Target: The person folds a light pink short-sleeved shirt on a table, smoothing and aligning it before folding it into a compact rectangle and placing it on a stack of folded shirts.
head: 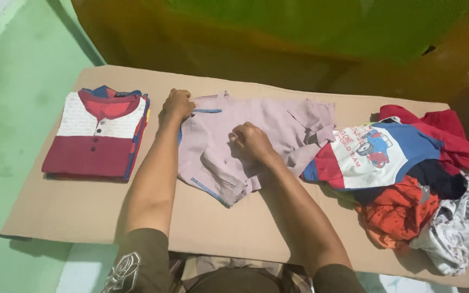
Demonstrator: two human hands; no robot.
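While a flat brown cardboard sheet [109, 217] is serving as the table over the pale green floor [12, 135], a pale pink cotton shirt with thin blue trim [278, 122] is lying spread across its middle, partly folded. At the right end a loose heap of crumpled clothes [408, 179] (a white, blue and red printed top uppermost, with red, orange and grey pieces beneath) is just touching the pink shirt's collar side. At the left end, well apart from the heap, a neat stack of folded shirts topped by a white and maroon one with a red collar [96, 135] is sitting square. The left hand [177, 104] is pressing the pink shirt's far left corner, its grip curled onto the cloth. The right hand [251, 142] is clenching a fold of the same shirt near its centre.
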